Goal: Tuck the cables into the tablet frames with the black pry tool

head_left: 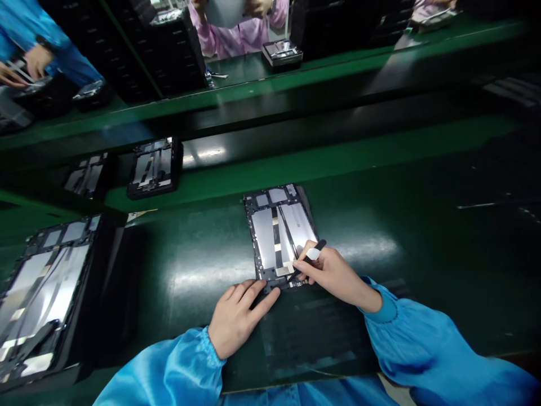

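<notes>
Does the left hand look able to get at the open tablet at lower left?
Probably yes: nothing visible blocks the way across the green tabletop from the left hand to that tablet; reach is hard to judge.

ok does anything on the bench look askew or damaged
Nothing looks spilled or clearly damaged. One oddity: a black strip slants across the lower end of the near-left open tablet, unlike the open tablet under the right hand; I can't tell whether it's loose.
</notes>
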Tool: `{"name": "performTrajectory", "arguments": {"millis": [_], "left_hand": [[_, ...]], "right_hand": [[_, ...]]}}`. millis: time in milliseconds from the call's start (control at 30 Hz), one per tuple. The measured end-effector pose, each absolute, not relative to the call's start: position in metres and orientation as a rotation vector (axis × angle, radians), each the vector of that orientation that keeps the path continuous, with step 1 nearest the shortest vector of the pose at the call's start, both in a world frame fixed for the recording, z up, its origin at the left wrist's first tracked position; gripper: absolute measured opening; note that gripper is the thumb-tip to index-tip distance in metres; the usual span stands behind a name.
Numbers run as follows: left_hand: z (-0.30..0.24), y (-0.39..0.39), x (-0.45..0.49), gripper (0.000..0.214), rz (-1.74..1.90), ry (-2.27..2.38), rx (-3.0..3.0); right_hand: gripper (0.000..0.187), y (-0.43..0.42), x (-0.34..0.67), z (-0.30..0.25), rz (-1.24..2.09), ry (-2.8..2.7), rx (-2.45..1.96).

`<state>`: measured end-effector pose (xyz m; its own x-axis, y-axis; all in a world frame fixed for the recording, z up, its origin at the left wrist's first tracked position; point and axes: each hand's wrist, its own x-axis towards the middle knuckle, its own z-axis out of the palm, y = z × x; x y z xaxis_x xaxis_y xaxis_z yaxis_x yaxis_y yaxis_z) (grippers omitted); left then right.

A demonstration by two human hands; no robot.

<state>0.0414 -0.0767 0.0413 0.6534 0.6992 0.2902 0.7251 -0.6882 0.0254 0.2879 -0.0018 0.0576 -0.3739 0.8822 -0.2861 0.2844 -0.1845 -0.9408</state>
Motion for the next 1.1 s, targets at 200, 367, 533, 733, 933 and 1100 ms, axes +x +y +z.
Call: {"name": "performTrajectory", "arguments": {"millis": [200,367,533,733,933,1100], "left_hand": [[0.041,-0.075,0.043,0.038,-0.418,-1.2,-2.769],[0.042,-0.075,0.042,0.038,-0.418,-1.202,-2.769],[0.046,-0.076,0.053,0.04,-0.33,-1.274,-2.75],[0.047,-0.072,0.052,0.04,-0.346,-1.295,-2.827],[0.051,-0.069,0.044,0.028,-0.539,-1.202,-2.85],[0.044,-0.018,0.085,0.036,-0.431,-1.217,-2.834]], "right_hand": [[0.019,-0.003,0.288,0.058,1.551,-1.642,-1.317],[0.017,-0.004,0.287,0.059,1.5,-1.679,-1.316],[0.019,-0.004,0.287,0.06,1.464,-1.721,-1.321],[0.022,-0.005,0.289,0.058,1.386,-1.747,-1.36],[0.024,-0.005,0.289,0.054,1.372,-1.583,-1.281],[0.027,-0.011,0.29,0.054,0.876,-1.3,-1.33]]}}
